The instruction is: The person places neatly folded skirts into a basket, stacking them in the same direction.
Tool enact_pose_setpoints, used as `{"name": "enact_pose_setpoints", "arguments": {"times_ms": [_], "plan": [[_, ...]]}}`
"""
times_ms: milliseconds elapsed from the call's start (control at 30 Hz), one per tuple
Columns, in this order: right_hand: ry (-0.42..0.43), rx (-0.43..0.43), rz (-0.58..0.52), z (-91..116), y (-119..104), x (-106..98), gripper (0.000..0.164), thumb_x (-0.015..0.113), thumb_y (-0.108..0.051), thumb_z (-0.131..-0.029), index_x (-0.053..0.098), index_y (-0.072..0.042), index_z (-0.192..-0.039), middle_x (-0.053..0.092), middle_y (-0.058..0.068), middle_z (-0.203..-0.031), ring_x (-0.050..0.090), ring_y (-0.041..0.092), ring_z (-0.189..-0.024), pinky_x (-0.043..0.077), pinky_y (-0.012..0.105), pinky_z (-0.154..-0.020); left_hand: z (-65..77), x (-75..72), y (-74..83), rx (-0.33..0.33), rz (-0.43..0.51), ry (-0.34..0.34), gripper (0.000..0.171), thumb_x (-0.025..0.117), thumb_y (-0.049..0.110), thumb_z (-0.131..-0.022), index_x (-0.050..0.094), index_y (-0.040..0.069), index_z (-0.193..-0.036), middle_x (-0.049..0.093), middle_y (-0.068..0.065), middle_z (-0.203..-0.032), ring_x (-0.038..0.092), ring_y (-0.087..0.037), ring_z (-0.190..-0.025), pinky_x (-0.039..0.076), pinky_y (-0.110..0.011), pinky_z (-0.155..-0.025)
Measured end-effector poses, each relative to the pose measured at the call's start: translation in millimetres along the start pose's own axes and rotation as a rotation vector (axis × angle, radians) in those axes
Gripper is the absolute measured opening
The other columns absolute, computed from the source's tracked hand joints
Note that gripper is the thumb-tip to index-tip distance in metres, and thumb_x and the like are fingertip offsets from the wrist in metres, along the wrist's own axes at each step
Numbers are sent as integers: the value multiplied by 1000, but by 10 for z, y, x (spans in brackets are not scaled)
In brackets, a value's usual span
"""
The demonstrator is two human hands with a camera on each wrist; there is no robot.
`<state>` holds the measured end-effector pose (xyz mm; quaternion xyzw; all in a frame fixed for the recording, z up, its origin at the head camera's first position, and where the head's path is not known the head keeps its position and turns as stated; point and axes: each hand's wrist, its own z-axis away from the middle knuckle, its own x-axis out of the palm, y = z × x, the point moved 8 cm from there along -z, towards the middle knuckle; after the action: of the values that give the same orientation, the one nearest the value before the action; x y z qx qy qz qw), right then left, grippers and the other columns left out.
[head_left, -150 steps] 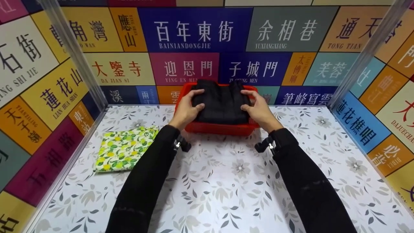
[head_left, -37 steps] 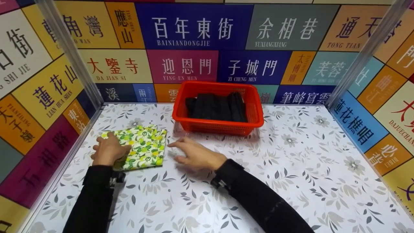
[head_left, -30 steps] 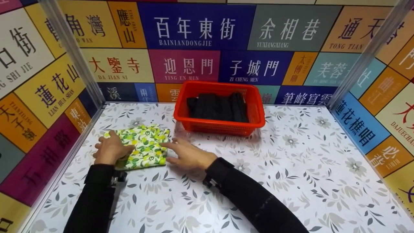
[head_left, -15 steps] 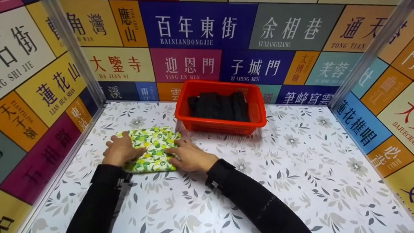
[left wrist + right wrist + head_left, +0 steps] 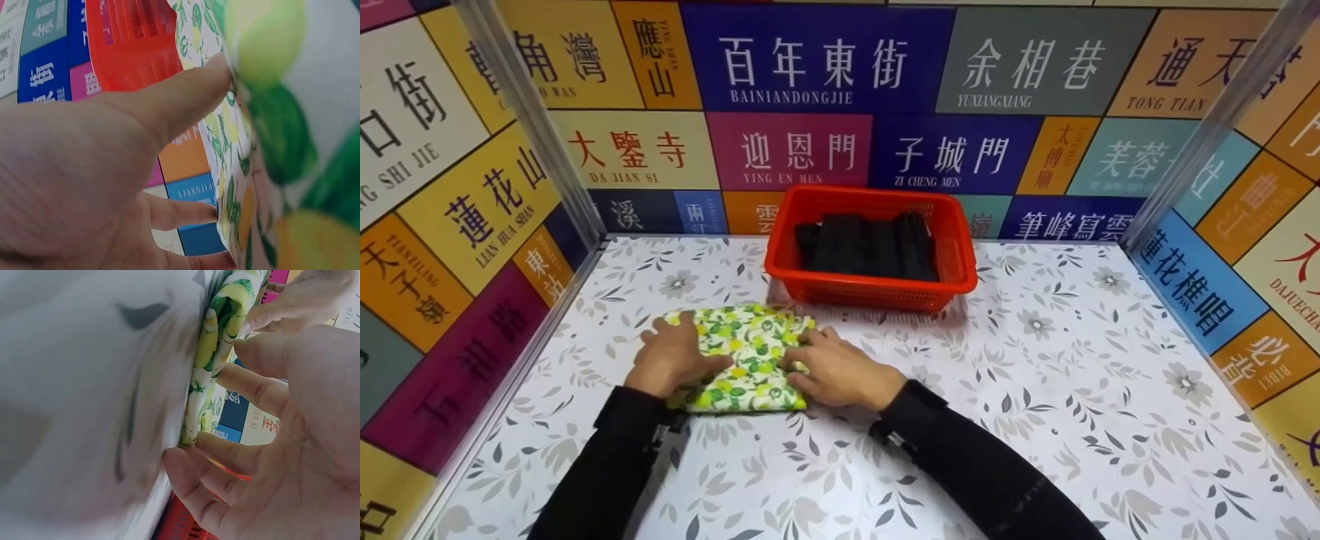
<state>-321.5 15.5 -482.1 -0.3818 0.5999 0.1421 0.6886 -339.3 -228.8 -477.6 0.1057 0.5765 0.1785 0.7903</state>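
Note:
A folded lemon-print cloth (image 5: 750, 360) lies on the table, left of the middle. At its left side is my left hand (image 5: 671, 356), fingers spread along the edge and thumb laid on top. In the left wrist view the fairly straight thumb and fingertips touch the fabric (image 5: 230, 146). My right hand (image 5: 840, 367) is at the opposite side, its fingertips against the edge. The right wrist view shows the thumb and fingers of that hand (image 5: 281, 416) touching the folded layers (image 5: 211, 354) near the tabletop. What lies under the cloth is hidden.
Behind the cloth, by the back wall, stands a red plastic basket (image 5: 870, 289) with folded black fabric (image 5: 862, 247) inside. Panels with printed lettering enclose the back and both sides. A leaf-patterned white cover (image 5: 1035, 420) spreads over the table.
The black fabric went down into the basket and both hands left it. They then came to the lemon-print cloth, which has slid right and slightly nearer between them.

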Motion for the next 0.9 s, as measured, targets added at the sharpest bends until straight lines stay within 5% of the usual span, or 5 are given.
{"name": "enact_pose_setpoints", "arguments": {"times_ms": [200,533,900], "plan": [[34,9,-18,270,127,-81,29,67,-31,-116,82,-20,-138,67,23,-159,63,44,-141,57,61,-118,34,93,195,30,9,19,123,88,53,-102,19,-12,-180,27,-52,-176,34,-73,-162,39,-79,-133],[70,91,-101,764,450,-213,23,70,-29,-116,83,-18,-131,64,25,-163,59,48,-149,52,69,-125,83,216,517,173,95,52,113,94,38,-100,29,-17,-175,45,-43,-175,52,-58,-160,46,-65,-135],[133,118,-65,1232,722,-340,16,71,-25,-116,82,-17,-125,67,26,-158,62,49,-145,57,68,-118,49,437,723,221,243,18,94,93,33,-101,44,-2,-175,60,-30,-170,58,-47,-159,49,-62,-134]]}}
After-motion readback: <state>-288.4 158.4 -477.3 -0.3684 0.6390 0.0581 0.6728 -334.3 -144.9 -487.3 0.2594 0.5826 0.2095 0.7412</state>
